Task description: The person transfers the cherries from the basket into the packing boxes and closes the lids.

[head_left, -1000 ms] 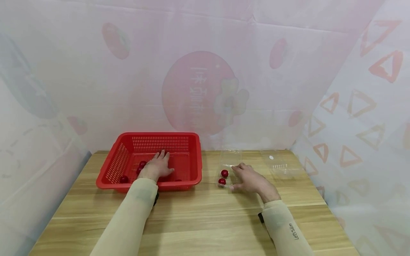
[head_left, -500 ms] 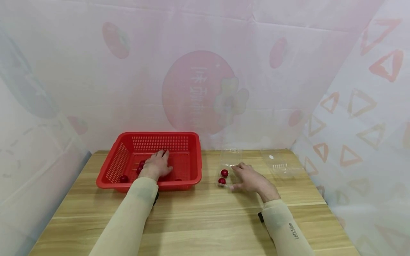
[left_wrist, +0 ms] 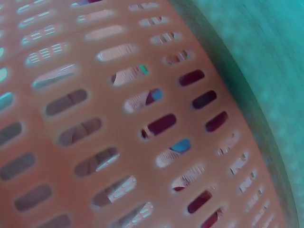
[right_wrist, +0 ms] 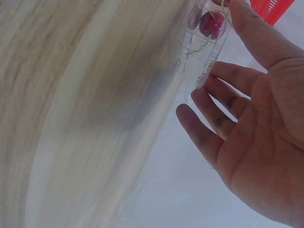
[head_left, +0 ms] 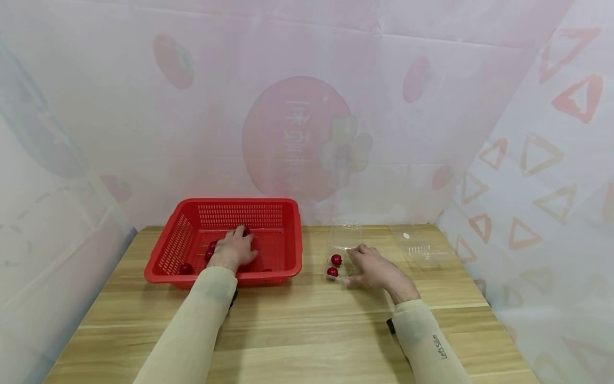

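My left hand (head_left: 235,249) reaches into the red basket (head_left: 225,201), palm down and fingers forward. A dark red cherry (head_left: 246,231) shows at its fingertips; I see no grip on it. More cherries (head_left: 185,268) lie to the left of that hand. In the left wrist view the perforated basket wall (left_wrist: 128,114) covers most of the hand. My right hand (head_left: 376,271) holds the side of a clear plastic box (head_left: 341,271), thumb and fingers apart along its edge. Two cherries (head_left: 336,260) sit in the box. Their stems show in the right wrist view, by the curved fingers (right_wrist: 204,133).
The box's clear lid (head_left: 346,233) lies open behind it. Another clear container (head_left: 422,245) stands at the back right of the wooden table (head_left: 288,336). A printed cloth wall (head_left: 216,106) rises right behind the table.
My left hand's fingers have shifted slightly inside the basket, and a cherry now shows at their tips. My right hand and the box have stayed in place.
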